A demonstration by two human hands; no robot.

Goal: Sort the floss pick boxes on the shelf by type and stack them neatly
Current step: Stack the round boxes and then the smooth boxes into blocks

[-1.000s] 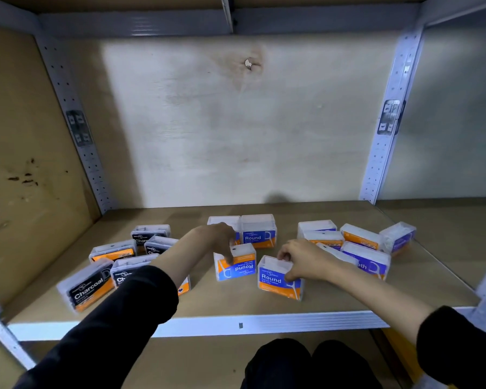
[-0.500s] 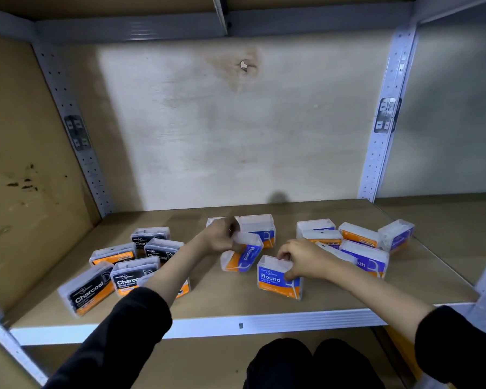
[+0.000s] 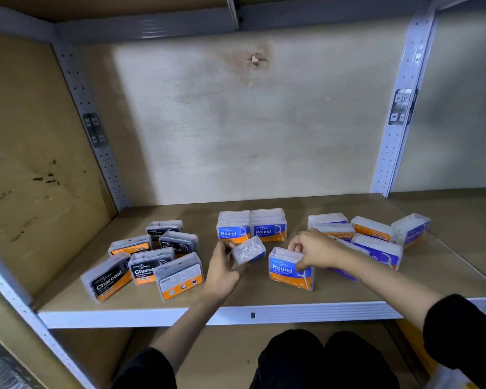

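Clear plastic floss pick boxes spread across a wooden shelf [image 3: 348, 293], white picks dimly visible through the lids.

Left hand [image 3: 222, 272] curled round a tilted clear box [image 3: 249, 252], lifted just off the shelf board, blue label turned away, picks showing through its clear face. Right hand [image 3: 316, 252] pinching the top edge of an upright Round box [image 3: 289, 272] standing near the front edge.

Against half a second ago: tilted box turned further, orange and blue label no longer facing the camera; left hand lower and nearer the front; right hand holding the same box in the same spot.

Counts:
- Charcoal boxes [image 3: 111, 277], black and orange labels, left cluster: six, several leaning on one another, one with its back label facing out.
- Round boxes, blue and orange: two standing side by side at the back [image 3: 251, 227], touching, plus the one under the right hand and the tilted one, four in all.
- Right cluster [image 3: 372, 228], purple and orange labels: about six, piled loosely, partly hidden behind the right forearm, exact number hard to tell.
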